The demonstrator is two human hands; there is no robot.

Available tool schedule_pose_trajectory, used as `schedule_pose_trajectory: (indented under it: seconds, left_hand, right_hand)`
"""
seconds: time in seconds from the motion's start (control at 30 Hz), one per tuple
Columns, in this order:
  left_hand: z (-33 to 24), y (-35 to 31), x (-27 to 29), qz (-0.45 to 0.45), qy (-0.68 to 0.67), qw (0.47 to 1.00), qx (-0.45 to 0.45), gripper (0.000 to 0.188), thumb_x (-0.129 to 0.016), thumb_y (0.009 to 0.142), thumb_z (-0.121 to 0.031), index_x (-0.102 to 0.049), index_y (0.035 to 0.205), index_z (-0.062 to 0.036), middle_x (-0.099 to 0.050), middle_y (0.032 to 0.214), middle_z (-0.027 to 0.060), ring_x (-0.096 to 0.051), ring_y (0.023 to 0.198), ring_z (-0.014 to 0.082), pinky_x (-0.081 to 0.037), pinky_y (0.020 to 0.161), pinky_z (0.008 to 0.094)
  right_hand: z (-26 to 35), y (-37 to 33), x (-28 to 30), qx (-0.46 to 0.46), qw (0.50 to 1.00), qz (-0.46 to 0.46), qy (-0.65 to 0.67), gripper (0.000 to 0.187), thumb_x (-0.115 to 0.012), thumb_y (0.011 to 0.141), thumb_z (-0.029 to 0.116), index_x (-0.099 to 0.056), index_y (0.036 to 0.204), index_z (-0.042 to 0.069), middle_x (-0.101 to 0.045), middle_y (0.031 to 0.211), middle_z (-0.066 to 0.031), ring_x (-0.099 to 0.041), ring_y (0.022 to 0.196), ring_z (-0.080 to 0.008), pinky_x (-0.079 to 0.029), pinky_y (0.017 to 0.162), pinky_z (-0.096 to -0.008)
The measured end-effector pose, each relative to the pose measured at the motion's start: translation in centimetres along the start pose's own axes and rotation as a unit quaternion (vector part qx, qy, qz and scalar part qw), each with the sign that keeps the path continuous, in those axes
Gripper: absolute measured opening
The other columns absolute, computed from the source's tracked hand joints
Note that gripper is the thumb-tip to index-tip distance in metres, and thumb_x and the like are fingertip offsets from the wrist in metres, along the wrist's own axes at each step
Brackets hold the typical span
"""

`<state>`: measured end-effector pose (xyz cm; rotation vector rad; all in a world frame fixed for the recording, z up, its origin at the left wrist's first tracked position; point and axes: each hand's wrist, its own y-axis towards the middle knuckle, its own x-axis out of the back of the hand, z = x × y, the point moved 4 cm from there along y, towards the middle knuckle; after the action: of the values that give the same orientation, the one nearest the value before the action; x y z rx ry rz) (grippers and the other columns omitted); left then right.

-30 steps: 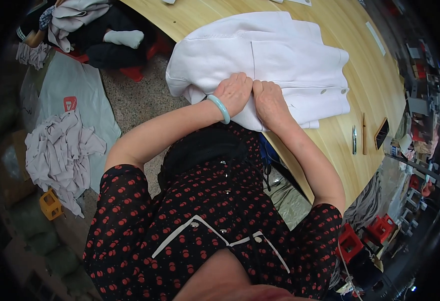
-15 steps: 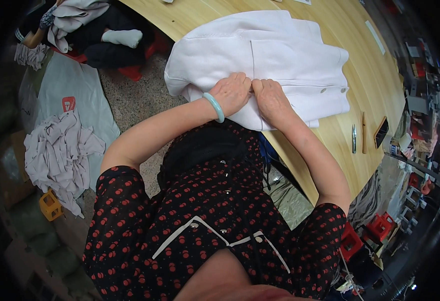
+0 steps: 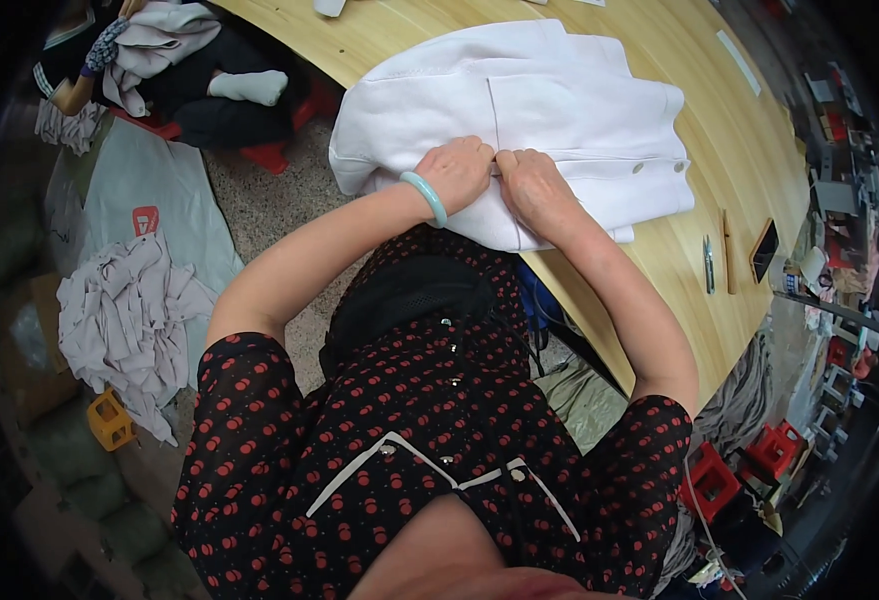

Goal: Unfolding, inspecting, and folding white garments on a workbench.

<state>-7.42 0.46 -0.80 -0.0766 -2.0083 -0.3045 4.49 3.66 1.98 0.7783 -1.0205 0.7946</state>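
Observation:
A pale, near-white buttoned garment [image 3: 589,110] lies spread over the edge of the wooden table [image 3: 699,260]. Both hands meet at its front, by a seam near the row of metal buttons. My left hand [image 3: 456,168], with a pale green bangle above it, is closed with its fingers curled on the fabric. Close beside it, almost touching, my right hand [image 3: 537,190] is closed too, thumb and fingers pinching the cloth. The fingertips hide the exact spot they grip.
Thread snips [image 3: 708,265], a thin brown stick [image 3: 727,255] and a phone [image 3: 763,250] lie on the table to the right. On the floor at left are a heap of pale fabric [image 3: 124,310] and a yellow stool [image 3: 110,419]. Another person [image 3: 229,90] sits at upper left.
My view has shifted slightly, and both hands sit a little higher and further left in it. They keep hold of the garment at about the same place.

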Motion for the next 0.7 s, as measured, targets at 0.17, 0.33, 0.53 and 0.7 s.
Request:
schedule_pose_trajectory:
  seconds: [0.17, 0.33, 0.53, 0.7]
  left_hand:
    - [2.0, 1.3, 0.4, 0.080, -0.113, 0.989, 0.047, 0.025, -0.050, 0.087, -0.024, -0.060, 0.087, -0.0005, -0.062, 0.086, 0.0190, -0.059, 0.082, 0.0366, -0.047, 0.071, 0.0442]
    - [2.1, 1.8, 1.3, 0.146, -0.200, 0.959, 0.136, 0.033, -0.057, 0.081, -0.032, -0.067, 0.082, -0.0008, -0.065, 0.087, 0.0219, -0.063, 0.082, 0.0340, -0.048, 0.078, 0.0388]
    - [2.1, 1.6, 1.5, 0.185, -0.274, 0.933, 0.146, 0.036, -0.061, 0.079, -0.035, -0.068, 0.086, -0.0014, -0.066, 0.086, 0.0201, -0.063, 0.080, 0.0301, -0.049, 0.076, 0.0356]
    - [1.7, 1.8, 0.6, 0.145, -0.110, 0.974, 0.136, 0.031, -0.055, 0.084, -0.029, -0.064, 0.092, -0.0002, -0.065, 0.087, 0.0206, -0.062, 0.081, 0.0319, -0.047, 0.076, 0.0379]
  right_hand:
    - [0.1, -0.6, 0.6, -0.038, 0.998, -0.050, 0.026, 0.012, -0.060, 0.078, 0.006, -0.055, 0.088, 0.001, -0.057, 0.075, -0.0165, -0.056, 0.076, -0.0337, -0.044, 0.072, -0.0419]
    - [0.2, -2.3, 0.8, -0.016, 0.992, -0.126, 0.020, 0.015, -0.063, 0.077, 0.006, -0.057, 0.090, 0.003, -0.058, 0.079, -0.0128, -0.056, 0.079, -0.0307, -0.043, 0.074, -0.0398]
    - [0.7, -2.0, 1.0, -0.027, 0.991, -0.130, 0.016, 0.013, -0.062, 0.077, 0.005, -0.059, 0.089, 0.004, -0.057, 0.078, -0.0116, -0.055, 0.078, -0.0291, -0.043, 0.073, -0.0386]
    - [1.2, -1.9, 1.4, -0.036, 0.993, -0.108, 0.011, 0.013, -0.061, 0.077, 0.004, -0.061, 0.090, 0.004, -0.057, 0.078, -0.0119, -0.055, 0.077, -0.0293, -0.043, 0.073, -0.0388]
